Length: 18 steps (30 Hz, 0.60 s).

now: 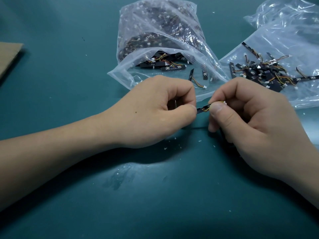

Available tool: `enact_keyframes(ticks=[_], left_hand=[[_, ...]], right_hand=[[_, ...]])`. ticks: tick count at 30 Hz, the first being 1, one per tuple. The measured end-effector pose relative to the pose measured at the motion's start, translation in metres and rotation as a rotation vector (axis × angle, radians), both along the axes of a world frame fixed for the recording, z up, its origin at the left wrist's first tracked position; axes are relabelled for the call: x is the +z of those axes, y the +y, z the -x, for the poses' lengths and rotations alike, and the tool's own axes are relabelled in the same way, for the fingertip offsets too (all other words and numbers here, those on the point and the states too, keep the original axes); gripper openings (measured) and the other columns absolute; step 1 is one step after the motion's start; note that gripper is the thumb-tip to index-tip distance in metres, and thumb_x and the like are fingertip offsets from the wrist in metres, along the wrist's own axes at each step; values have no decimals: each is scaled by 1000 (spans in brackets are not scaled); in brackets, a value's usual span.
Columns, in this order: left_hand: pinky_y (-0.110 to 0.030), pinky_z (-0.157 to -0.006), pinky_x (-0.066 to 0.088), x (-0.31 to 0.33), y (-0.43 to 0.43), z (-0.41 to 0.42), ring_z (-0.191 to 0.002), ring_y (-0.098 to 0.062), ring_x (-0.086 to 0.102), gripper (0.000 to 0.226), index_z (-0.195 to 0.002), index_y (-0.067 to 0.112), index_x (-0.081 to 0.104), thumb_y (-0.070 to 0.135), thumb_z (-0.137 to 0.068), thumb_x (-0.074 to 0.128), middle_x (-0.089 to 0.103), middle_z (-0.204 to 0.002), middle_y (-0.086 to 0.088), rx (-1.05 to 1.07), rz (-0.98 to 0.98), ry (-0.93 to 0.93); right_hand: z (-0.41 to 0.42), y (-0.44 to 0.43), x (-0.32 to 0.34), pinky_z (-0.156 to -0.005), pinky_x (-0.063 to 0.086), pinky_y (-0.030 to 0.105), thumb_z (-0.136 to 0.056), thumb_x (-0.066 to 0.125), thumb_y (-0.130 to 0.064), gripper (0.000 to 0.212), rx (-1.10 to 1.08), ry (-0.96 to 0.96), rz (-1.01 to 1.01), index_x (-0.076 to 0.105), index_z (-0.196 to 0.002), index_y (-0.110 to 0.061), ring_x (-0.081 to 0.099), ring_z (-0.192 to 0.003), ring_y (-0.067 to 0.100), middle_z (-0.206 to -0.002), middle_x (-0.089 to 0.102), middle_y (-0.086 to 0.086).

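head view: left hand [155,109] and right hand [250,118] pinch the thin black circuit strip [202,109]; best keep it level while seating its orange-yellow wire lead [207,109].

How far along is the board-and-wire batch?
Done, probably: a small pile of wired boards lies on the flat bag at right. In hand: the left hand pinches one black board while the right hand pinches its wire lead. Left: the open bag behind looks mostly full, so this is likely early in the batch.
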<state>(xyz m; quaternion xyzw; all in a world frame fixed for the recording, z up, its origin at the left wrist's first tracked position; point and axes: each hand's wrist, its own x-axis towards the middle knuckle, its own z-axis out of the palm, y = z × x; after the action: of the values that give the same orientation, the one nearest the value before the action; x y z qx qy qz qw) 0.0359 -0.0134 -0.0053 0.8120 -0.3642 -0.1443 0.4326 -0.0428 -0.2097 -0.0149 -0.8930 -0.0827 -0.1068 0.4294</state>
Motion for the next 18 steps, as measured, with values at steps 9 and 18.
enact_keyframes(ticks=[9,18], left_hand=[[-18,-56,40,-1,0,0,-57,-3,47,15,-75,19,58,20,-89,59,60,-66,4,20,43,0],[-12,-52,31,-1,1,7,-51,-8,44,18,-75,25,52,16,-88,60,48,-58,13,64,80,-216]], right_hand=[[-1,0,1,-48,45,30,-97,56,-33,8,3,5,-37,57,-89,-32,57,-52,21,-71,71,-7],[0,1,1,-48,41,22,-96,54,-40,12,13,16,-32,57,-88,-32,57,-51,19,-66,67,-6]])
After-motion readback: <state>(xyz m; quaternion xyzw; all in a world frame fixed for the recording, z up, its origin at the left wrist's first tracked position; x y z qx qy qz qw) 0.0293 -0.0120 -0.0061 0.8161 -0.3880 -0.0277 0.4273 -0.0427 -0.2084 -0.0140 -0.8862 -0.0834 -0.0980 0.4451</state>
